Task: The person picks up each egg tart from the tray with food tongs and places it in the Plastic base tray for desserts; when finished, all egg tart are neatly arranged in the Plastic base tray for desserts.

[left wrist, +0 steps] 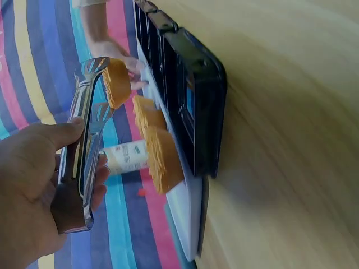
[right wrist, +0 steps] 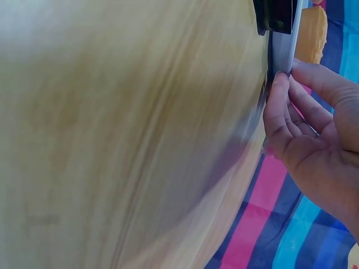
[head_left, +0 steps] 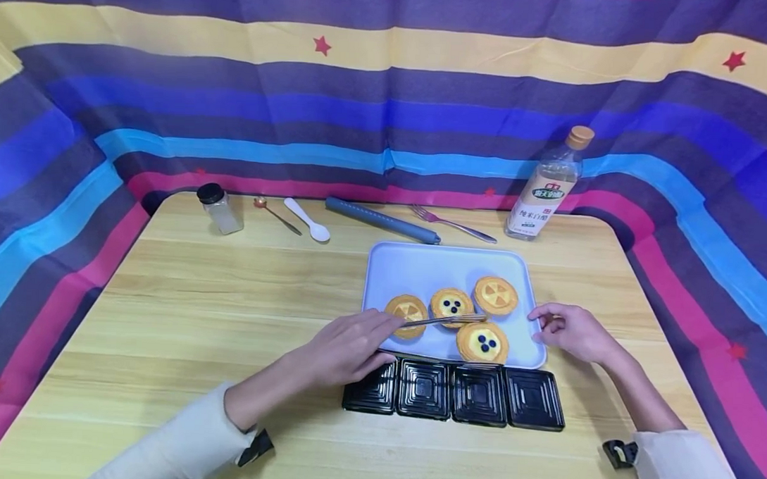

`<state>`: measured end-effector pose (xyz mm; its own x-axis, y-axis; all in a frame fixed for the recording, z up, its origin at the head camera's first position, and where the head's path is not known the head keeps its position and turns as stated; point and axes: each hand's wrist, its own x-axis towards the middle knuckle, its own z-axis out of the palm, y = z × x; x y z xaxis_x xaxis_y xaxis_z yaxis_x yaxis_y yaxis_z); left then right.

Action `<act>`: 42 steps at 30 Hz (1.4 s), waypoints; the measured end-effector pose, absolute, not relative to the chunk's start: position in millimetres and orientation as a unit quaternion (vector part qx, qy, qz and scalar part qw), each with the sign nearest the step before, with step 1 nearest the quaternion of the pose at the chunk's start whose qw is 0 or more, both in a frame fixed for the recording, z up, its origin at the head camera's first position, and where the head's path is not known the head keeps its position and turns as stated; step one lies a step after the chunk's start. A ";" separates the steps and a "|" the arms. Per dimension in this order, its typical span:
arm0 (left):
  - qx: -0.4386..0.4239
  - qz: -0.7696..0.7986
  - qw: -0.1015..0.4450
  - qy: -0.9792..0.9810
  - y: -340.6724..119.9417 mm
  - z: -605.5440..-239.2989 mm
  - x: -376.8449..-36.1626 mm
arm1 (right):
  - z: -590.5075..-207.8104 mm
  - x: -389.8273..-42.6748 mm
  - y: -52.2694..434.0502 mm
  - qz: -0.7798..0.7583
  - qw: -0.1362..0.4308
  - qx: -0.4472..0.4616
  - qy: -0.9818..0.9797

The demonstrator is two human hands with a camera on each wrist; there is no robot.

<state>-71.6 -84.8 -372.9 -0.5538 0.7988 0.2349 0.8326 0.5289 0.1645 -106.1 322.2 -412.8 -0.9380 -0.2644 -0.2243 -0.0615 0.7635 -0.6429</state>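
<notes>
Black ribbed plastic cups [head_left: 454, 391], four in a row, sit nearest me, touching the near edge of the pale smooth tray [head_left: 395, 268]. Curled round metal tongs [head_left: 444, 319], my left hand [head_left: 344, 351] holds them over the tray, their tips at a round golden tart [head_left: 452, 303]. Four tarts lie on the tray. Loosely bent, my right hand [head_left: 573, 332] has its fingertips [right wrist: 279, 98] touching the tray's right edge.
</notes>
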 end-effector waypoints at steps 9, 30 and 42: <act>-0.481 -0.107 0.043 -0.869 -63.3 -376.3 -62.0 | -412.8 -106.0 321.7 -0.332 0.160 -0.080 0.926; -0.529 -0.031 0.043 -0.847 -14.9 -380.0 -54.2 | -412.9 -108.9 322.7 -0.331 0.166 -0.075 0.926; -0.522 -0.009 0.018 -0.853 -4.6 -382.6 -51.7 | -413.8 -108.8 321.5 -0.337 0.172 -0.072 0.923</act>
